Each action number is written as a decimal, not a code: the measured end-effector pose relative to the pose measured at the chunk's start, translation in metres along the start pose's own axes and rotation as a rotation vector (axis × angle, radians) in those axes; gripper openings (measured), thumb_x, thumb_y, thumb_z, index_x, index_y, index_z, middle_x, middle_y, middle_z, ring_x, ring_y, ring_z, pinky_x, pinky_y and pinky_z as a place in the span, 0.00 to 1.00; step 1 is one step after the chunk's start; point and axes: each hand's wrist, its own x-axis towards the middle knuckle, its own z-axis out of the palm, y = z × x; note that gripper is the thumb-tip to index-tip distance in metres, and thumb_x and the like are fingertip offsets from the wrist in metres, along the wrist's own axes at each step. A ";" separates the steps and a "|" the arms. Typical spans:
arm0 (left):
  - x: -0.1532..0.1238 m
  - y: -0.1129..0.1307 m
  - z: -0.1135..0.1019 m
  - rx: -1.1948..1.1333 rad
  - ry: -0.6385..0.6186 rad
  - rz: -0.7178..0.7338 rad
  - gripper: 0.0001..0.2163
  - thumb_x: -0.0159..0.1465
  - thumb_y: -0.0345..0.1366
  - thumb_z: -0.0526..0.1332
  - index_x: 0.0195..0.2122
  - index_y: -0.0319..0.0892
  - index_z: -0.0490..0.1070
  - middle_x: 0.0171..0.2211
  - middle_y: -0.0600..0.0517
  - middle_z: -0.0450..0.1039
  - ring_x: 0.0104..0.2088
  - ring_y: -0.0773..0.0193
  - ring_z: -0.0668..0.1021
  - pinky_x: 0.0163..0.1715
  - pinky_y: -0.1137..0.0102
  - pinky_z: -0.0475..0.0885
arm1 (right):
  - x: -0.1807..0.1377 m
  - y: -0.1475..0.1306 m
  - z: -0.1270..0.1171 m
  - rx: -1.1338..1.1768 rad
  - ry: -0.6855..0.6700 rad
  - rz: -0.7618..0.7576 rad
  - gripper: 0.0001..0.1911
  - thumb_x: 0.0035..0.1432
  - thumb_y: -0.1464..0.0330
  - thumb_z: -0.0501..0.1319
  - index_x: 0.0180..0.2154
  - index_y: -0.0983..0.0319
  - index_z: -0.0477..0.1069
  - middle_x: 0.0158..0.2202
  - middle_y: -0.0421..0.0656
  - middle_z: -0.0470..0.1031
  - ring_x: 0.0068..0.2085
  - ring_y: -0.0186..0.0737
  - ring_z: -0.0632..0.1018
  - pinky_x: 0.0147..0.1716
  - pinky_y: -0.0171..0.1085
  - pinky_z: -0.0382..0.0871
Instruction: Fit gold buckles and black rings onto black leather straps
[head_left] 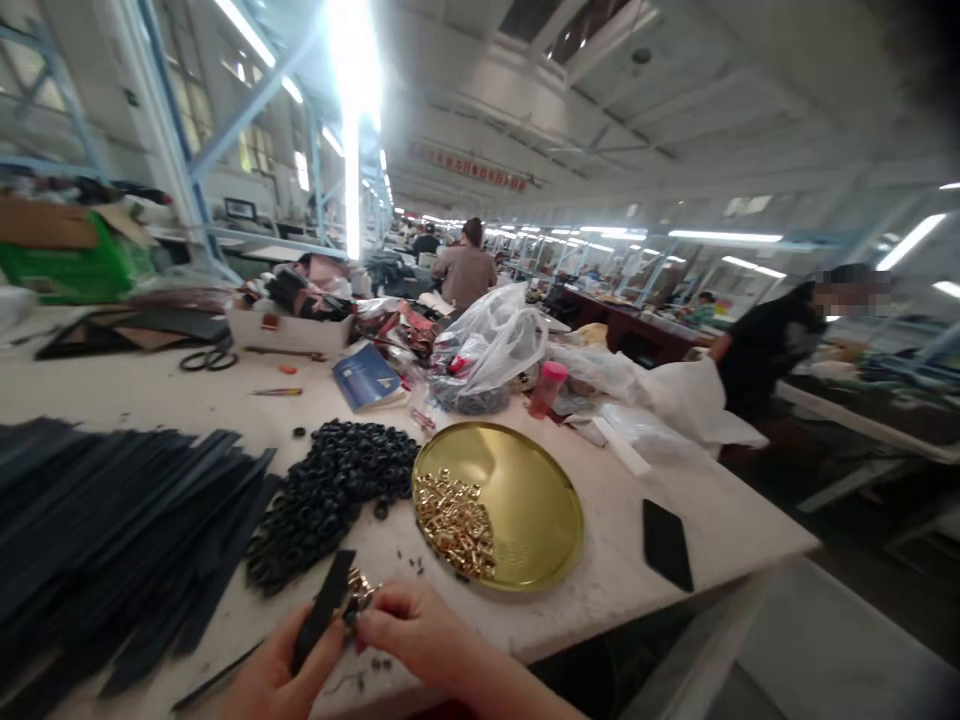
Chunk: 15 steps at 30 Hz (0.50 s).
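My left hand (pixel 274 670) grips a flat black strap (pixel 324 605) near the table's front edge, holding it tilted up. My right hand (pixel 409 625) pinches small gold metal fittings (pixel 360 592) against the strap's upper end. Just beyond my hands lies a heap of black rubber rings (pixel 330 500). To its right sits a round gold tray (pixel 525 510) with a pile of gold eyelets (pixel 454 520) on its left side. A large stack of black straps (pixel 112 520) covers the table to my left.
A black phone (pixel 666 542) lies near the table's right edge. Farther back are a clear plastic bag (pixel 487 345), a pink-capped bottle (pixel 547 390), a blue booklet (pixel 367 378), scissors (pixel 208 358) and white sheets (pixel 675 395). A person in black (pixel 765 345) stands at right; another stands far off (pixel 465 268).
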 end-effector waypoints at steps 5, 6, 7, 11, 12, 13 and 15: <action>-0.006 0.022 0.000 -0.054 -0.090 -0.072 0.13 0.53 0.45 0.57 0.30 0.39 0.71 0.30 0.51 0.75 0.35 0.56 0.74 0.37 0.67 0.69 | -0.015 -0.003 -0.009 -0.047 -0.092 -0.123 0.05 0.46 0.69 0.63 0.24 0.62 0.68 0.34 0.41 0.71 0.36 0.36 0.71 0.34 0.33 0.61; -0.007 0.023 0.001 -0.057 -0.113 -0.079 0.12 0.54 0.43 0.56 0.29 0.39 0.70 0.29 0.51 0.74 0.33 0.57 0.74 0.36 0.68 0.68 | -0.016 -0.002 -0.008 -0.013 -0.113 -0.097 0.05 0.46 0.69 0.63 0.24 0.62 0.67 0.33 0.40 0.71 0.35 0.35 0.71 0.34 0.34 0.61; -0.008 0.023 0.002 -0.060 -0.135 -0.085 0.11 0.54 0.42 0.55 0.28 0.38 0.70 0.27 0.52 0.73 0.32 0.59 0.73 0.34 0.69 0.67 | -0.016 0.001 -0.006 0.023 -0.120 -0.065 0.05 0.46 0.70 0.63 0.24 0.62 0.66 0.32 0.40 0.71 0.34 0.35 0.71 0.33 0.33 0.61; -0.011 0.020 0.005 -0.121 -0.218 -0.188 0.10 0.54 0.40 0.54 0.27 0.38 0.68 0.21 0.57 0.65 0.23 0.67 0.66 0.24 0.74 0.62 | -0.014 0.013 0.002 0.175 -0.090 0.038 0.09 0.45 0.70 0.63 0.29 0.60 0.63 0.26 0.35 0.68 0.27 0.31 0.69 0.28 0.31 0.60; -0.011 0.020 0.005 -0.138 -0.250 -0.242 0.10 0.55 0.40 0.54 0.29 0.38 0.67 0.19 0.58 0.62 0.20 0.69 0.64 0.21 0.75 0.59 | -0.013 0.015 0.003 0.217 -0.092 0.059 0.12 0.44 0.70 0.64 0.30 0.60 0.62 0.25 0.34 0.67 0.26 0.30 0.69 0.26 0.31 0.59; -0.012 0.021 0.005 -0.148 -0.276 -0.284 0.11 0.55 0.41 0.53 0.30 0.38 0.67 0.17 0.59 0.59 0.19 0.70 0.61 0.19 0.75 0.57 | -0.013 0.017 0.003 0.251 -0.103 0.077 0.14 0.43 0.69 0.65 0.31 0.60 0.62 0.25 0.33 0.67 0.25 0.30 0.69 0.25 0.30 0.59; -0.014 0.023 0.004 -0.136 -0.296 -0.296 0.09 0.55 0.39 0.53 0.30 0.38 0.67 0.17 0.60 0.57 0.18 0.71 0.60 0.19 0.76 0.54 | -0.012 0.021 0.003 0.282 -0.131 0.115 0.16 0.43 0.65 0.66 0.33 0.60 0.62 0.23 0.33 0.67 0.23 0.29 0.68 0.23 0.30 0.59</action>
